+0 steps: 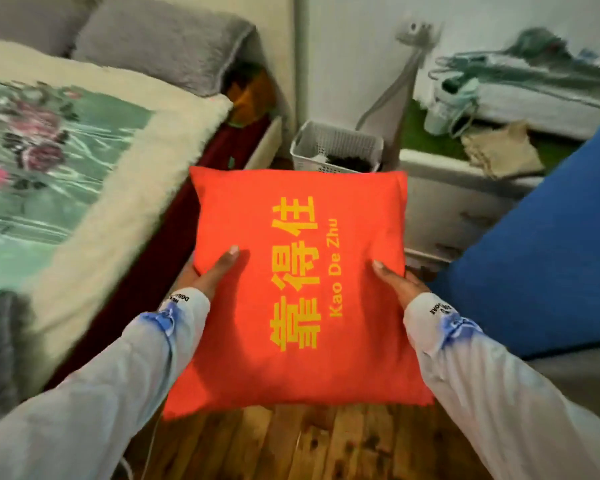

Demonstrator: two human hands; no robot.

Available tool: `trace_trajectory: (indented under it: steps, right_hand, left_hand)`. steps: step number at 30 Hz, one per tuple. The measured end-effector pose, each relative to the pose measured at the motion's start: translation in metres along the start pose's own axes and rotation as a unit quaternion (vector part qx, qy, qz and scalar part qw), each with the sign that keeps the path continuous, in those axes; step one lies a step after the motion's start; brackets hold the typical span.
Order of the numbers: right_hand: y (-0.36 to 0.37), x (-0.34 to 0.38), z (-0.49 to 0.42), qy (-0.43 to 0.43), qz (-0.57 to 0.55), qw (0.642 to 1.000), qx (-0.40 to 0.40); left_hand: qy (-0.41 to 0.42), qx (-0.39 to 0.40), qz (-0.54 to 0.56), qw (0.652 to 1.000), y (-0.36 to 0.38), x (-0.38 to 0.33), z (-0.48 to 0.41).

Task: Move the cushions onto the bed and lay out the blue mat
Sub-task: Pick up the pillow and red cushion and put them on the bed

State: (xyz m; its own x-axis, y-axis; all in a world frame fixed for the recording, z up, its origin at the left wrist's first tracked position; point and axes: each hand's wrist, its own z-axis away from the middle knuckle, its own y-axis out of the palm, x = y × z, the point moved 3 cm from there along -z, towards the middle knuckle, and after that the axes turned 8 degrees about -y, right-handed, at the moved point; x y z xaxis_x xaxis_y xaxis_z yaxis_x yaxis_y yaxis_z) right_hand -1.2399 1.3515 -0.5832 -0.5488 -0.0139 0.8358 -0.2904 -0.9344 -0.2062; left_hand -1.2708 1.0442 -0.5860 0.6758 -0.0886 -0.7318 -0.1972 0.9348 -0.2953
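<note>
A square orange-red cushion [257,237] with yellow characters and the words "Kao De Zhu" is held flat in front of me, above the wooden floor. My left hand [212,275] grips its left edge with the thumb on top. My right hand [395,282] grips its right edge the same way. The bed [94,181] lies to the left, covered by a cream fleece and a green floral blanket. A blue mat or cushion [541,258] leans at the right, partly cut off by the frame edge.
Grey pillows [160,39] sit at the head of the bed. A white plastic basket [336,147] stands on the floor by the wall. A white low cabinet [461,202] with cloths and clutter is at the right. Wooden floor [309,445] lies below.
</note>
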Motion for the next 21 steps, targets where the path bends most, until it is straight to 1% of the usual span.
trace_trajectory:
  steps: [3, 5, 7, 11, 13, 14, 16, 17, 18, 20, 21]
  right_hand:
    - [0.089, 0.089, 0.015, -0.064, -0.003, 0.997, 0.048]
    - [0.146, 0.131, 0.025, -0.085, 0.004, 0.992, 0.094]
    - [0.205, 0.161, 0.033, -0.095, 0.016, 0.985, 0.141]
    - [0.35, 0.194, 0.05, -0.086, 0.057, 0.974, 0.201]
    - [0.398, 0.199, 0.049, -0.09, 0.056, 0.972, 0.208]
    - [0.436, 0.202, 0.047, -0.099, 0.066, 0.969, 0.218]
    - [0.487, 0.203, 0.044, -0.128, 0.096, 0.96, 0.23]
    - [0.514, 0.199, 0.042, -0.141, 0.125, 0.95, 0.248]
    - [0.54, 0.191, 0.04, -0.139, 0.179, 0.936, 0.27]
    - [0.577, 0.166, 0.042, -0.123, 0.316, 0.887, 0.315]
    - [0.593, 0.148, 0.045, -0.127, 0.38, 0.854, 0.33]
  left_hand:
    - [0.051, -0.086, 0.044, 0.994, -0.099, -0.069, 0.002]
    - [0.061, -0.134, 0.067, 0.987, -0.155, -0.095, -0.009]
    - [0.072, -0.158, 0.082, 0.981, -0.206, -0.115, -0.024]
    - [0.042, -0.191, 0.086, 0.977, -0.329, -0.128, -0.079]
    - [0.042, -0.21, 0.085, 0.973, -0.364, -0.127, -0.102]
    - [0.039, -0.233, 0.087, 0.968, -0.392, -0.126, -0.119]
    - [0.013, -0.258, 0.073, 0.963, -0.424, -0.112, -0.145]
    - [-0.002, -0.27, 0.057, 0.961, -0.438, -0.101, -0.161]
    - [-0.04, -0.276, 0.034, 0.96, -0.447, -0.09, -0.175]
    - [-0.116, -0.265, 0.021, 0.957, -0.448, -0.061, -0.2]
    - [-0.128, -0.252, 0.012, 0.959, -0.445, -0.044, -0.212]
